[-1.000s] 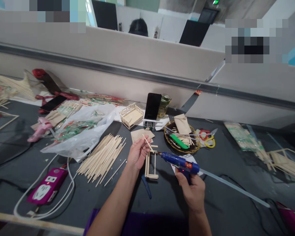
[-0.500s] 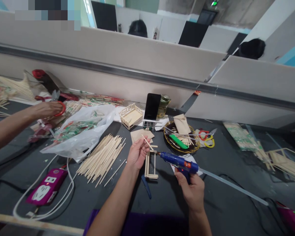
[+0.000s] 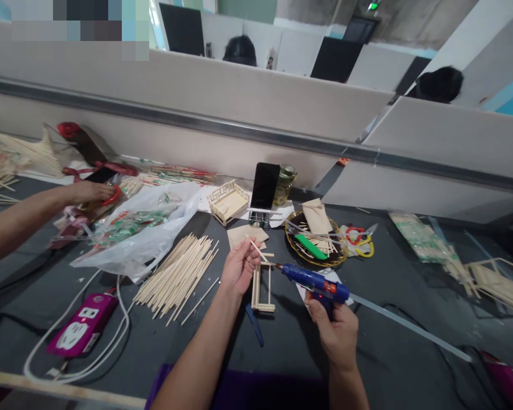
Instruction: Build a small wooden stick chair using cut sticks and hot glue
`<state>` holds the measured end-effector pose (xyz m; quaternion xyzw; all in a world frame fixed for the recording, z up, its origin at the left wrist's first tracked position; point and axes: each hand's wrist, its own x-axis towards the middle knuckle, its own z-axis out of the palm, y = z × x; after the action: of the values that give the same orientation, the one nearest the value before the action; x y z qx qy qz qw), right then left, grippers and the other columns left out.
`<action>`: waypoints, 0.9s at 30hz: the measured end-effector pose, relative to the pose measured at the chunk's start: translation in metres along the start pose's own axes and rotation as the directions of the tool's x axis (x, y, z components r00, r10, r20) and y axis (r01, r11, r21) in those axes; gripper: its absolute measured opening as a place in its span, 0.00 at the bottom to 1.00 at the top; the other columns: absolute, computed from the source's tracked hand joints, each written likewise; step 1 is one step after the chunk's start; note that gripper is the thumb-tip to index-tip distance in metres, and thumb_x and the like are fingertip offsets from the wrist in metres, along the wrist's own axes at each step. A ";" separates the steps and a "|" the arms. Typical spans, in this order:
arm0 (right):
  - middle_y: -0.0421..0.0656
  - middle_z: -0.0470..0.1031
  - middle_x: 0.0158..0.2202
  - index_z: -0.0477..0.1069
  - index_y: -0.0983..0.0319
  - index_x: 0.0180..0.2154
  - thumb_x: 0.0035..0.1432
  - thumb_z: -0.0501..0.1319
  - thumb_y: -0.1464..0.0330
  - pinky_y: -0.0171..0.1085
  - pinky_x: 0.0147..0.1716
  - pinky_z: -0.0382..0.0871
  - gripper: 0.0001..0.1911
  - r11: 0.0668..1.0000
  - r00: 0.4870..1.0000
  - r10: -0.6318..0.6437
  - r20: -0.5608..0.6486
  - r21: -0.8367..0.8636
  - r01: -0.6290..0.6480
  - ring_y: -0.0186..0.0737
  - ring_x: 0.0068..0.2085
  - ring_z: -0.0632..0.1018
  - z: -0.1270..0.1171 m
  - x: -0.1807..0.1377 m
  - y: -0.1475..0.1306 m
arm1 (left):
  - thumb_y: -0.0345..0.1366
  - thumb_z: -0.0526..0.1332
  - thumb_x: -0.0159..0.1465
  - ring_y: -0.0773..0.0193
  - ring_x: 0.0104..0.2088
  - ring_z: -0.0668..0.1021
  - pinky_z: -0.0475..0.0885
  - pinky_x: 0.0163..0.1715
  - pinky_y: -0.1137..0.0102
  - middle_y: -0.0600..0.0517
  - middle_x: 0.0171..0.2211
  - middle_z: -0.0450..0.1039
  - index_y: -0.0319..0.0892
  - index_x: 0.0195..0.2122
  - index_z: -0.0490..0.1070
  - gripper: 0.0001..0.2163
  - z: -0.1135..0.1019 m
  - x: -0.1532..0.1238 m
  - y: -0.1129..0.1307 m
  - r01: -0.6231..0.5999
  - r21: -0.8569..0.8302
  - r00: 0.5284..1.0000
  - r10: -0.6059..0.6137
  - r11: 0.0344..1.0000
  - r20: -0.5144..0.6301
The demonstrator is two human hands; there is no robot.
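Observation:
Between the fingertips of my left hand (image 3: pixel 240 266) is a short wooden stick (image 3: pixel 256 246), tilted down to the right. My right hand (image 3: pixel 336 330) is wrapped round the handle of a blue glue gun (image 3: pixel 312 280). Its nozzle points left, close to the stick's lower end; whether they touch I cannot tell. A long translucent glue stick (image 3: pixel 410 323) juts from the gun's back. Below the nozzle a small rectangular frame of sticks (image 3: pixel 265 307) lies on the dark table, partly hidden behind my left hand. Beside it rests a blue-handled tool (image 3: pixel 254 326).
To the left lie a pile of wooden sticks (image 3: pixel 177 279), a white plastic bag (image 3: pixel 154 228) and a purple power strip (image 3: pixel 83 324). A co-worker's hand (image 3: pixel 89 193) holds red-handled scissors. Behind are a small stick model (image 3: pixel 228 202), a phone (image 3: pixel 265 185) and a round basket (image 3: pixel 288 242).
The glue gun has drawn slightly to the right with my right hand, away from the stick. My left hand stays in place. The co-worker's hand has shifted a little right.

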<state>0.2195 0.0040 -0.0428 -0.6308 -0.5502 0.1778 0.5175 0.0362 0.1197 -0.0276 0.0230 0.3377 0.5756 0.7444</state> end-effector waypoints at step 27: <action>0.38 0.68 0.16 0.76 0.64 0.33 0.55 0.64 0.52 0.32 0.18 0.62 0.20 0.941 0.947 0.314 0.070 0.106 -0.320 0.33 0.18 0.66 -0.040 0.012 -0.006 | 0.26 0.62 0.63 0.71 0.16 0.76 0.73 0.15 0.80 0.48 0.21 0.78 0.32 0.32 0.76 0.05 0.000 -0.001 0.001 -0.008 0.098 0.999 0.003 0.995 0.046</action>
<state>0.2524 -0.0045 -0.0170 -0.6750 -0.4435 0.3068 0.5035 0.0350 0.1192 -0.0265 0.0737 0.3485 0.5597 0.7482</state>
